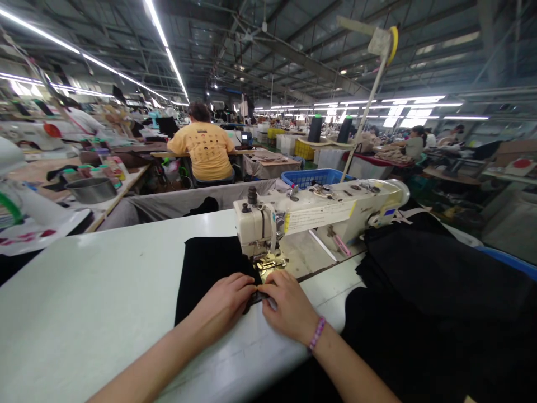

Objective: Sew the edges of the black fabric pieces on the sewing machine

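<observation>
A piece of black fabric (205,266) lies flat on the pale table, its right edge under the head of a white sewing machine (255,226). My left hand (232,296) rests on the fabric, its closed fingers pressing the edge just in front of the needle area. Beside it my right hand (285,299), with a purple bead bracelet (318,334) at the wrist, pinches the same edge between thumb and fingers. The fingertips of both hands nearly meet there. A brass-coloured plate (271,263) shows just beyond them; the needle itself is hard to make out.
More black fabric (440,280) is heaped at the right of the table. Pink-handled snips (340,242) lie under the machine arm. A blue basket (312,177) stands behind the machine. A co-worker in a yellow shirt (203,148) sits ahead. Thread cones (314,129) stand beyond.
</observation>
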The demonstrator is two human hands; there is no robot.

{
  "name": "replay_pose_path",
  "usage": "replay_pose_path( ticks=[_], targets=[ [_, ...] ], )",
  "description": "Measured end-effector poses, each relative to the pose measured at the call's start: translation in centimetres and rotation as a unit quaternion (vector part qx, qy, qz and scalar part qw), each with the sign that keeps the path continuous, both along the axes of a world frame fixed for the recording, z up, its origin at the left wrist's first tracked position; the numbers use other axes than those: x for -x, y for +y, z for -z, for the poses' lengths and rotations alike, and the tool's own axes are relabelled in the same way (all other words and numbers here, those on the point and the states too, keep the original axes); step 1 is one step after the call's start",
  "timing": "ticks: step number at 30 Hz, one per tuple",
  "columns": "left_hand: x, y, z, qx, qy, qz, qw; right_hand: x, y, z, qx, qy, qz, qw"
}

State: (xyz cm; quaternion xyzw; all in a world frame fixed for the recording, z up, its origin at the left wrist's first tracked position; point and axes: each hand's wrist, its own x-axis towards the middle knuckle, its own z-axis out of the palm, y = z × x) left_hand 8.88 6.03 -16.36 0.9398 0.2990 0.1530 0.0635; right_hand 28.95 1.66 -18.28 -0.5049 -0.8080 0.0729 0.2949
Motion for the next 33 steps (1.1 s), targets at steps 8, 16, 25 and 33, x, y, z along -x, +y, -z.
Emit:
replay_pose_path(
  ticks=[8,16,25,33],
  targets=[
    [0.3,3.7,-0.4,-0.003,-0.013,-0.031,0.999,1.4,1.9,-0.4,0.000,-0.029,0.046,0.999],
    [1.0,4.9,1.6,-0.010,-0.061,-0.181,0.982,1.8,-2.0,1.9,-0.048,-0.019,0.034,0.998],
    [1.0,-1.6,1.3,0.016,-0.020,-0.270,0.963,1.8,-2.6,2.6,-0.079,-0.029,-0.009,0.996],
    [2.4,-5.3,-1.0,0.080,0.041,-0.234,0.968,4.1,-4.6,4.8,-0.131,-0.055,-0.035,0.989]
  ],
)
